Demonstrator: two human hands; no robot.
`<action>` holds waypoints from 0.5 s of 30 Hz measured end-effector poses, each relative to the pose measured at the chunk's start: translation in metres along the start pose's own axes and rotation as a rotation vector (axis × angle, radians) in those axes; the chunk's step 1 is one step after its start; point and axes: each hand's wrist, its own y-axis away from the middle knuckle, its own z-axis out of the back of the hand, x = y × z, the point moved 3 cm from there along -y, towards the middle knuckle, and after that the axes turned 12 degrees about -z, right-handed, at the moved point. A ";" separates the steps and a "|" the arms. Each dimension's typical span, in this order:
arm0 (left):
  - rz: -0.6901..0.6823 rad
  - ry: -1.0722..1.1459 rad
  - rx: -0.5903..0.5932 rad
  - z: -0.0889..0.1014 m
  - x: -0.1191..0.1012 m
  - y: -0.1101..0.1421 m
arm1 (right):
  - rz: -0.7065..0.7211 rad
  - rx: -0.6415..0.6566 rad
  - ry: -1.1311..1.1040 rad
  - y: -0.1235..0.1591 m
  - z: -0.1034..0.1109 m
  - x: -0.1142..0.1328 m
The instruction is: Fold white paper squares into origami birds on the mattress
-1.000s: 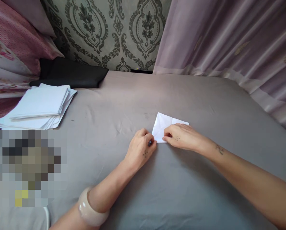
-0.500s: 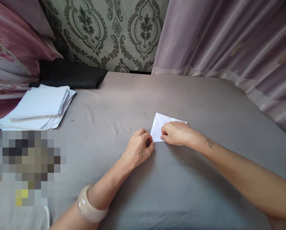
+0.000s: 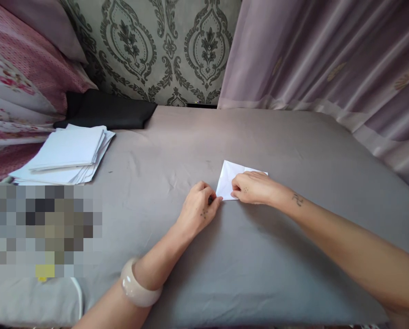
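Note:
A small folded sheet of white paper (image 3: 228, 172) lies flat on the grey cloth surface, its right part covered by my hand. My left hand (image 3: 200, 205) pinches the paper's lower left corner between thumb and fingers. With its fingers curled, my right hand (image 3: 254, 187) presses down on the paper's lower middle; its fingertips are partly hidden. Creases show on the bare part of the sheet.
A stack of white paper (image 3: 67, 148) sits at the left, in front of a folded black cloth or bag (image 3: 111, 109). A blurred patch hides something nearer, with a white cable (image 3: 78, 292) beside it. Curtains (image 3: 310, 55) hang at the right.
The view has shifted slightly, so the stack and black item appear farther right. Both hands stay on the paper; my left thumb now reaches a little further over its corner.

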 end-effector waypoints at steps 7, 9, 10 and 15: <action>-0.129 -0.194 0.023 -0.006 -0.001 -0.002 | 0.008 0.026 -0.043 -0.005 0.000 0.002; -0.261 -0.244 0.068 -0.008 -0.006 -0.003 | 0.007 0.038 -0.071 -0.009 0.000 0.000; -0.332 -0.264 0.108 -0.009 -0.008 -0.003 | 0.008 0.047 -0.090 -0.011 0.000 -0.003; -0.472 -0.274 0.243 -0.015 -0.013 -0.003 | 0.051 0.054 -0.262 -0.011 0.001 -0.033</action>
